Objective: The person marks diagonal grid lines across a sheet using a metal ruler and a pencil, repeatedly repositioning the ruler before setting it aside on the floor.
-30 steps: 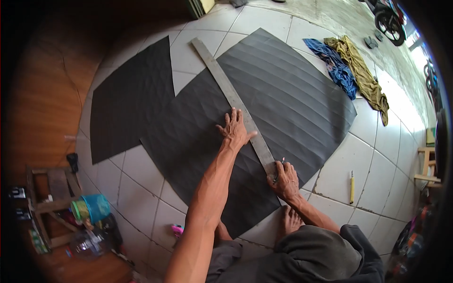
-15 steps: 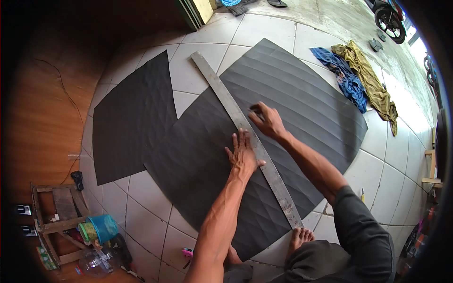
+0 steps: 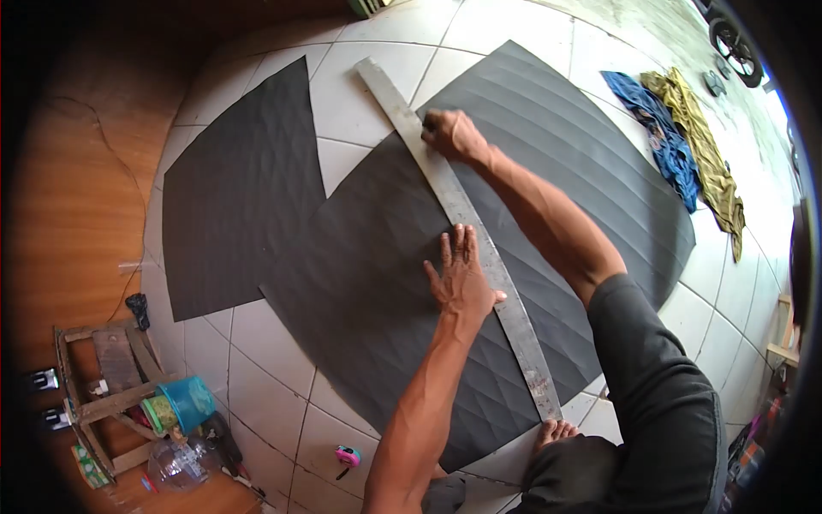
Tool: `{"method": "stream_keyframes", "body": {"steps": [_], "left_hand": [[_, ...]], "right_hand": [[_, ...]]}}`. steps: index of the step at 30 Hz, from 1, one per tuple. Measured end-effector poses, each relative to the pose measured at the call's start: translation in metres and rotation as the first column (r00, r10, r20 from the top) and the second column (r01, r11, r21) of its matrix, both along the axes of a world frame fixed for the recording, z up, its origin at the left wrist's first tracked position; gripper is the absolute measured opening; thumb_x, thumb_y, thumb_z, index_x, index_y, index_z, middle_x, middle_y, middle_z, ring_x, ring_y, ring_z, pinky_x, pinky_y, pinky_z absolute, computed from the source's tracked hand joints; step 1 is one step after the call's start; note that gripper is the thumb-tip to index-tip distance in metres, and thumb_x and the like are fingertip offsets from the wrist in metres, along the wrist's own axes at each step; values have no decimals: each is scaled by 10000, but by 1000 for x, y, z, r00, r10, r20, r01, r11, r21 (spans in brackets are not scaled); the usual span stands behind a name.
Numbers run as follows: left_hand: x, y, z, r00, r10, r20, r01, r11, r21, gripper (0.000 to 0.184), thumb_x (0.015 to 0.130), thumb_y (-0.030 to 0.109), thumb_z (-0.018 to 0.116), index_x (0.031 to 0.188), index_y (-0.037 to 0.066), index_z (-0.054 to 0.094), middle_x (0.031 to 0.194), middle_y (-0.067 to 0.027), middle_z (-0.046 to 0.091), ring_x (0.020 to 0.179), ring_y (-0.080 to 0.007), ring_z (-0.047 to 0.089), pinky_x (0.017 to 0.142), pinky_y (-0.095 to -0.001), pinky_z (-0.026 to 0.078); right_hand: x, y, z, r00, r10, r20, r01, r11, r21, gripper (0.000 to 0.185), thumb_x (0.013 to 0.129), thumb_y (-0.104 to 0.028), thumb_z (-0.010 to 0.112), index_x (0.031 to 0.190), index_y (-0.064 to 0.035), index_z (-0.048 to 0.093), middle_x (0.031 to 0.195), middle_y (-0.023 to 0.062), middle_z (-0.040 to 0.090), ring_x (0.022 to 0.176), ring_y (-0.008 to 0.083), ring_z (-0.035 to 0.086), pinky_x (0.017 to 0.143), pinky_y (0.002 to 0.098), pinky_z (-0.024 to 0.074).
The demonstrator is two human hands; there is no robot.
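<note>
A long metal straightedge lies diagonally across a large black quilted sheet. My left hand presses on the sheet with fingers spread, its fingertips and thumb at the straightedge's middle. Farther up, my right hand is closed at the right edge of the straightedge, near the sheet's far side; what its fingers hold is too dark and small to name. A bare foot touches the near end of the straightedge.
A second black piece extends at the left. A pink tape measure lies on the tiles. Blue cloth and olive cloth lie at the right. At lower left are a wooden frame and a teal container.
My right hand has gone from the straightedge's near end up to its far part. My left hand remains spread at the middle. The near end of the straightedge is now uncovered, with the foot against it.
</note>
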State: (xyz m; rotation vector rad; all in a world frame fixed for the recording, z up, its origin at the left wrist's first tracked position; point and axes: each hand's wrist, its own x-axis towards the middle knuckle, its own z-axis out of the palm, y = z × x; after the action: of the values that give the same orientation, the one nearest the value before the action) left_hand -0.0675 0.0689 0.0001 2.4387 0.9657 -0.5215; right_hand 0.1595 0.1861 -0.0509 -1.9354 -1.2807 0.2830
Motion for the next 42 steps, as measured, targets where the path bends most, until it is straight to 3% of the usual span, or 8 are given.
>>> {"method": "stream_keyframes", "body": {"steps": [8, 10, 12, 18, 22, 30, 36, 42], "left_hand": [[0, 4, -5, 999, -37, 6, 36, 999, 36, 1337, 633, 510, 924, 1637, 119, 133, 1711, -93, 150, 1574, -342, 119, 1209, -677, 182], [0, 4, -5, 999, -50, 10, 50, 998, 26, 1344, 625, 493, 934, 1636, 110, 134, 1709, -102, 151, 1571, -358, 118, 1214, -669, 185], [0, 2, -3, 999, -38, 10, 38, 998, 40, 1346, 628, 485, 935, 1634, 95, 132, 1708, -108, 152, 1570, -364, 116, 1212, -672, 193], [2, 1, 1, 1000, -29, -3, 29, 999, 25, 1338, 635, 478, 932, 1634, 95, 130, 1710, -110, 141, 1571, -371, 106, 1184, -710, 213], [-6, 3, -12, 996, -50, 70, 47, 998, 47, 1346, 621, 495, 925, 1636, 108, 131, 1710, -110, 140, 1571, -373, 105, 1165, -733, 219], [-3, 3, -9, 996, -8, 92, 7, 1000, 11, 1320, 612, 438, 939, 1626, 120, 155, 1698, -113, 190, 1567, -385, 121, 1160, -732, 227], [-2, 1, -7, 996, 18, 88, -17, 1000, -19, 1342, 601, 431, 950, 1629, 126, 143, 1704, -104, 170, 1572, -367, 106, 1179, -721, 197], [-1, 2, -12, 995, 62, 78, -62, 998, -2, 1371, 559, 407, 981, 1623, 141, 159, 1710, -71, 154, 1576, -343, 103, 1196, -704, 189]], "right_hand": [[-158, -353, 8, 979, 198, -45, -200, 977, -68, 170, 874, -124, 711, 979, -54, 597, 822, 148, 571, 774, 353, 589, 684, 480, 496], [-200, -431, 42, 983, 157, -99, -177, 956, -233, 148, 901, -121, 703, 982, -37, 614, 791, 120, 570, 710, 283, 555, 613, 423, 515], [-229, -475, 57, 965, 57, -256, -149, 922, -358, 160, 927, -158, 679, 994, -27, 618, 809, 149, 615, 720, 331, 634, 611, 451, 521], [-167, -381, 35, 956, 128, -264, -220, 908, -356, 248, 965, -249, 636, 881, -36, 541, 643, 187, 590, 599, 417, 610, 545, 489, 497], [-87, -227, 10, 953, 249, -171, -261, 964, -49, 229, 949, -220, 649, 879, -22, 556, 676, 211, 600, 612, 432, 602, 551, 493, 472], [26, 28, -17, 994, 96, 51, -102, 986, 134, 334, 950, -271, 609, 782, 17, 588, 728, 259, 614, 678, 462, 613, 610, 507, 494], [-9, -37, -20, 992, 106, -62, -82, 948, 307, 219, 915, -164, 682, 816, -4, 569, 690, 238, 590, 637, 449, 588, 574, 478, 474], [-133, -303, 10, 949, 158, -271, -174, 984, -38, 162, 933, -124, 657, 892, -25, 536, 768, 197, 562, 691, 421, 583, 606, 484, 467]]}}
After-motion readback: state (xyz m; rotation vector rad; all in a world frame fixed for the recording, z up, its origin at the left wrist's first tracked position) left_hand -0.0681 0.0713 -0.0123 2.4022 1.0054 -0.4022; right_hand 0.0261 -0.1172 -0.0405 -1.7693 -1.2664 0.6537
